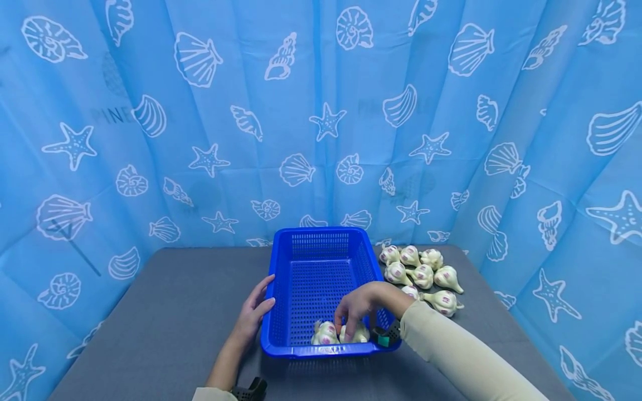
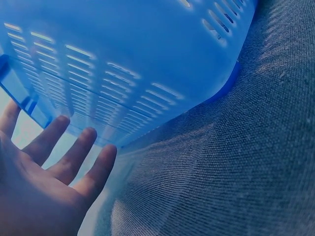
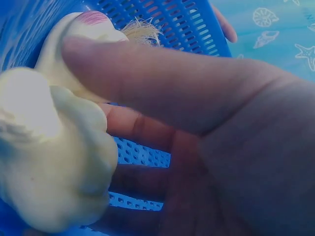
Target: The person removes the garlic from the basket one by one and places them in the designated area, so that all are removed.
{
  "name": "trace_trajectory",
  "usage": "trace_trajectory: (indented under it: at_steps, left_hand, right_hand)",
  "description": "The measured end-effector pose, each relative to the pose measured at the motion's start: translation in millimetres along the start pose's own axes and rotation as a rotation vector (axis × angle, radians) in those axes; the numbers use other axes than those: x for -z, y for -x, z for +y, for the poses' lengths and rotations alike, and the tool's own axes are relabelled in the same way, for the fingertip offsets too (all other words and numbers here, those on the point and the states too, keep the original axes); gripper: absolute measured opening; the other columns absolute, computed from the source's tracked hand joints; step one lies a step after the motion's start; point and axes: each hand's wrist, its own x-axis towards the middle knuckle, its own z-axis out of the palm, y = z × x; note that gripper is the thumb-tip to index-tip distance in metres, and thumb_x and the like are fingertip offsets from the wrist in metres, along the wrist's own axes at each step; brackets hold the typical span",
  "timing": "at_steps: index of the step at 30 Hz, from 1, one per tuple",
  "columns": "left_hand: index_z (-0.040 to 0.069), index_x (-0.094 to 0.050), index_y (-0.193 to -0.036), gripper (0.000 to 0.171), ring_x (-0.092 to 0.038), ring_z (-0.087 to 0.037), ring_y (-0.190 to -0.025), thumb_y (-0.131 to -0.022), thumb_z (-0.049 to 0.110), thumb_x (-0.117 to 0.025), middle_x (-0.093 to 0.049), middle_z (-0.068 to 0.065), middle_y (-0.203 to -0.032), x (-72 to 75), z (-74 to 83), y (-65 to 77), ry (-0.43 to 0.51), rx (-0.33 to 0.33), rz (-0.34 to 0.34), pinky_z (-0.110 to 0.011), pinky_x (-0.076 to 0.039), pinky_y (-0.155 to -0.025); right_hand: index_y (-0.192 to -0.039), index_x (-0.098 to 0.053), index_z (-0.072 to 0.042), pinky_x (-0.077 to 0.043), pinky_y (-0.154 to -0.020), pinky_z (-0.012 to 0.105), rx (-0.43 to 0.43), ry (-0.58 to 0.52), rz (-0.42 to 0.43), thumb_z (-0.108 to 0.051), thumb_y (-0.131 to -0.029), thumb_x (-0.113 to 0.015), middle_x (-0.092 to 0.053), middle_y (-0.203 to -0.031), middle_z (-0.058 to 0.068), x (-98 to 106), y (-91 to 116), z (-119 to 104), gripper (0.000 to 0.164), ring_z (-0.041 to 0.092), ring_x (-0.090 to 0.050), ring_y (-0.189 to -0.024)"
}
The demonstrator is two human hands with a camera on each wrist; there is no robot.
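Observation:
A blue perforated plastic basket (image 1: 268, 312) stands on the grey cloth. Two white garlic bulbs with purple patches lie by its near wall, the left garlic bulb (image 1: 323, 334) showing more fully. My right hand (image 1: 358, 303) reaches down inside and holds the right garlic bulb (image 3: 59, 157), the thumb (image 3: 147, 78) along one side and the fingertips hidden behind it. In the right wrist view the thumb overlaps the other bulb (image 3: 78, 24). My left hand (image 1: 252, 312) rests against the basket's left side, its spread, nearly straight fingers (image 2: 78, 152) at the slotted wall.
Several more garlic bulbs (image 1: 421, 275) are grouped on the cloth right of the basket. Behind the table (image 1: 190, 312) hangs a blue curtain (image 1: 321, 139) printed with white shells and starfish, also along both sides.

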Motion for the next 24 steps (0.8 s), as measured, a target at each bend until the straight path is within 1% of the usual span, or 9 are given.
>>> trace_trajectory:
  at_steps: [2, 8, 14, 16, 19, 24]
  left_hand:
    - [0.019, -0.036, -0.150, 0.053, -0.038, -0.044, -0.131, -0.099, 0.020, -0.052, -0.034, -0.021, -0.151, 0.3, 0.1, -0.2, 0.002, -0.010, -0.007, -0.061, -0.040, -0.097]
    - [0.020, -0.037, -0.150, 0.054, -0.037, -0.045, -0.132, -0.098, 0.020, -0.052, -0.034, -0.021, -0.151, -0.8, 2.1, 0.8, 0.003, -0.008, -0.001, -0.062, -0.038, -0.098]
    - [0.022, -0.037, -0.150, 0.054, -0.036, -0.045, -0.134, -0.098, 0.023, -0.053, -0.032, -0.020, -0.152, -2.2, 2.7, 2.0, -0.029, 0.003, 0.012, -0.064, -0.036, -0.098]
    - [0.021, -0.036, -0.150, 0.055, -0.037, -0.045, -0.133, -0.098, 0.023, -0.053, -0.033, -0.021, -0.152, -2.4, 2.6, 1.8, -0.033, 0.001, 0.016, -0.064, -0.037, -0.098]
    - [0.020, -0.037, -0.150, 0.055, -0.037, -0.045, -0.132, -0.098, 0.024, -0.053, -0.033, -0.021, -0.151, -2.7, 2.5, 1.8, -0.035, 0.003, 0.021, -0.063, -0.038, -0.097]
    - [0.022, -0.036, -0.150, 0.055, -0.036, -0.044, -0.133, -0.098, 0.024, -0.054, -0.033, -0.019, -0.152, -2.1, 1.6, 1.3, -0.035, 0.009, 0.017, -0.064, -0.037, -0.098]
  right_hand:
    - [-0.100, -0.068, -0.017, -0.054, -0.077, 0.053, 0.002, 0.004, 0.000, -0.010, -0.085, -0.074, -0.059, -0.108, -0.002, -0.1, 1.1, -0.4, 0.018, 0.019, -0.056, -0.102]
    - [-0.098, -0.067, -0.018, -0.056, -0.070, 0.047, 0.037, -0.005, 0.008, -0.005, -0.082, -0.075, -0.060, -0.106, -0.002, -0.1, 2.3, 0.5, 0.022, 0.016, -0.056, -0.099]
    - [-0.100, -0.065, -0.013, -0.057, -0.066, 0.046, 0.066, -0.059, 0.004, -0.001, -0.082, -0.073, -0.061, -0.110, -0.002, 1.4, 4.0, 2.3, 0.023, 0.017, -0.056, -0.101]
    - [-0.100, -0.065, -0.012, -0.057, -0.065, 0.046, 0.082, -0.080, 0.011, 0.000, -0.082, -0.072, -0.061, -0.110, -0.002, 2.3, 4.7, 3.1, 0.024, 0.018, -0.057, -0.100]
    - [-0.100, -0.065, -0.013, -0.057, -0.064, 0.046, 0.106, -0.089, 0.043, 0.002, -0.081, -0.072, -0.062, -0.110, -0.002, 3.1, 5.0, 5.1, 0.025, 0.019, -0.058, -0.098]
    - [-0.098, -0.065, -0.014, -0.057, -0.064, 0.046, 0.173, -0.083, 0.148, 0.002, -0.081, -0.072, -0.060, -0.109, -0.001, 3.9, 7.2, 8.0, 0.025, 0.019, -0.061, -0.089]
